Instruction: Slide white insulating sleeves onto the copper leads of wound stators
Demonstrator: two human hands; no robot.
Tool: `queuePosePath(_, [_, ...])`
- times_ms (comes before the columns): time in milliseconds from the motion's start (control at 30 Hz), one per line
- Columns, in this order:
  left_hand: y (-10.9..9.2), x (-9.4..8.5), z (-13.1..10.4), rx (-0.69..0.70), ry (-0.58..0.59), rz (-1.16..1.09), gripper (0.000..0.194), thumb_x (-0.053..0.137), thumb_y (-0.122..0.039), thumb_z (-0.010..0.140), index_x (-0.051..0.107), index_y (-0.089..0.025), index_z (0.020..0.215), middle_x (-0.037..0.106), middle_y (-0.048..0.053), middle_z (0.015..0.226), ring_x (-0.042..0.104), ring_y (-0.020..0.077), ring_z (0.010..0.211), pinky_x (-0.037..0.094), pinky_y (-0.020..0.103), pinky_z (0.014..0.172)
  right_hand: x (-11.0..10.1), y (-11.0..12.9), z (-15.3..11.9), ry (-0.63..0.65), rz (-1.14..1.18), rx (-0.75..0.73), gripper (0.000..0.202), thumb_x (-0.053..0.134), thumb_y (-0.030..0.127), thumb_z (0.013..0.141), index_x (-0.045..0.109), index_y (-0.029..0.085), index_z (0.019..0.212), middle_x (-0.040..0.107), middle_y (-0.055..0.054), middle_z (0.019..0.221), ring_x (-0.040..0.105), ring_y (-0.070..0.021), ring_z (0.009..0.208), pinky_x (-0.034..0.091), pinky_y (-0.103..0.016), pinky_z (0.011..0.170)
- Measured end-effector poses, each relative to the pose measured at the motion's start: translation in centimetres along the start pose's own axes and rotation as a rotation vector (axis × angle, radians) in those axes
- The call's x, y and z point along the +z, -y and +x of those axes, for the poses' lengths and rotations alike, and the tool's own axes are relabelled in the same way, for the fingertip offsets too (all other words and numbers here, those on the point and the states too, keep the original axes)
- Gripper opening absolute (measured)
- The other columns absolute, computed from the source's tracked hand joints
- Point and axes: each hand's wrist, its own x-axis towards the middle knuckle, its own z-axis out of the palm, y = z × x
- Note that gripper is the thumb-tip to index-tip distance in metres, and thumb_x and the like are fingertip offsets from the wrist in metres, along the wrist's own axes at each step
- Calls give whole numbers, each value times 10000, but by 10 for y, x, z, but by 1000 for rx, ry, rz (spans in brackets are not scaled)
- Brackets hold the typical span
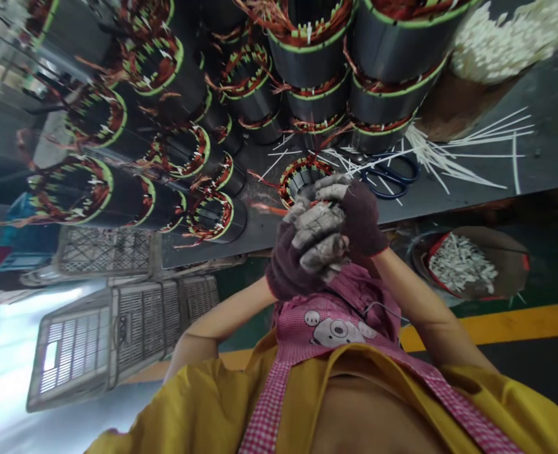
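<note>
A motor stator (pixel 294 178) with copper windings and a green-yellow rim stands at the bench's near edge; both gloved hands cover its near side. My left hand (pixel 309 249), in a dark glove with worn grey fingers, is closed, its fingers curled against the near rim. What lies within them is hidden. My right hand (pixel 361 211) rests beside it, fingers bent over the stator's right side, fingertips close together; anything pinched there is too small to see. Blue-handled scissors (pixel 413 169) lie to the right, among thin white sticks (pixel 442 165).
Stacked stators (pixel 307 63) fill the back and left of the bench (pixel 260 236). At the right back stands a brown container (pixel 463 107) topped with white pieces. Below the edge are a bag of white scraps (pixel 463 265) and grey plastic crates (pixel 141 321).
</note>
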Motion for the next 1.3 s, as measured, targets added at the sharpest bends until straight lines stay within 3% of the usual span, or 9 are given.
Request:
queuePosePath(133, [42, 25, 26, -6, -203, 98, 520, 646, -750, 910, 695, -320, 1197, 764, 94, 1416, 657, 337, 1428, 393, 662, 1330, -4, -2, 2, 38, 2, 32, 114, 763, 409, 975, 779, 300, 1005, 843, -55, 1141, 780, -290, 1066, 613, -498, 928])
queuePosePath(233, [88, 14, 53, 116, -112, 78, 653, 584, -837, 930, 708, -295, 1272, 743, 99, 1459, 634, 333, 1456, 404, 615, 1327, -4, -4, 4, 39, -8, 40, 186, 833, 461, 934, 757, 297, 975, 843, -56, 1136, 776, -298, 1071, 610, -514, 960])
queuePosePath(367, [119, 13, 60, 473, -43, -24, 516, 635, -717, 1011, 723, -296, 1297, 774, 101, 1354, 708, 319, 1334, 439, 596, 1276, -4, -3, -2, 7, 79, 65, 213, 815, 486, 926, 753, 284, 953, 830, -57, 1133, 778, -291, 1070, 621, -507, 949])
queuePosePath(567, [113, 41, 36, 490, -235, -88, 466, 713, -556, 1051, 680, -248, 1399, 738, 120, 1305, 704, 320, 1256, 429, 637, 1258, -9, -4, -21, -351, -12, 271, 153, 775, 416, 972, 744, 267, 979, 794, -52, 1031, 748, -252, 983, 617, -464, 929])
queuePosePath(733, [91, 51, 29, 359, -313, 24, 303, 695, -458, 1055, 730, -235, 1257, 749, 105, 1198, 708, 308, 1202, 442, 649, 1255, -13, -12, 12, -152, -286, 228, 120, 687, 335, 1028, 760, 241, 1016, 805, -73, 1009, 739, -267, 1000, 603, -464, 967])
queuePosePath(867, [73, 57, 23, 228, -324, 80, 265, 721, -393, 1007, 772, -239, 1216, 761, 118, 1167, 705, 337, 1187, 430, 664, 1244, -11, 1, 48, 201, -589, 106, 66, 769, 266, 942, 766, 210, 976, 781, -117, 1062, 729, -356, 1112, 551, -575, 1105])
queuePosePath(967, [63, 56, 19, 146, -324, 140, 306, 719, -376, 999, 767, -243, 1270, 769, 124, 1209, 713, 340, 1194, 458, 628, 1224, -14, 7, 50, 273, -542, 60, 94, 754, 289, 964, 799, 215, 1001, 805, -101, 1069, 742, -335, 1123, 565, -546, 1101])
queuePosePath(1133, [52, 50, 24, 147, -376, 61, 318, 767, -324, 999, 735, -249, 1307, 771, 117, 1234, 713, 323, 1243, 454, 576, 1249, -62, -29, 18, -180, -257, 241, 176, 692, 323, 1020, 816, 246, 1119, 833, -53, 1070, 763, -255, 1024, 621, -475, 999])
queuePosePath(1300, [48, 48, 31, 160, -504, 83, 158, 758, -305, 992, 685, -243, 1118, 769, 75, 1107, 753, 279, 1124, 531, 554, 1188, -138, -102, 28, -775, -405, 253, 60, 713, 202, 973, 740, 244, 1007, 772, -123, 1065, 695, -267, 1050, 545, -489, 1075])
